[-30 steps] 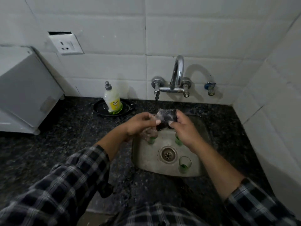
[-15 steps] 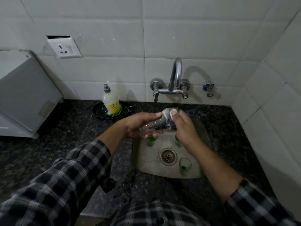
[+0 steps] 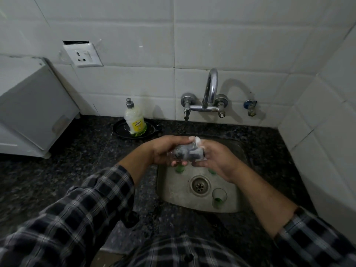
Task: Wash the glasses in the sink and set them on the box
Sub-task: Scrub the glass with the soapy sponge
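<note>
Above the sink (image 3: 173, 191), the left hand (image 3: 163, 149) curls round a small glass (image 3: 178, 153) held on its side, while the right hand (image 3: 217, 160) pinches a soapy scrubber (image 3: 195, 151) against its mouth. Wet and sudsy, the glass is likely light, brittle and slippery (best gripped round the barrel, not the rim).

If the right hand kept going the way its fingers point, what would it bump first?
Most likely the glass that the left hand holds: the right hand points toward it, gripping a soapy sponge against it. Depth is hard to judge.
</note>
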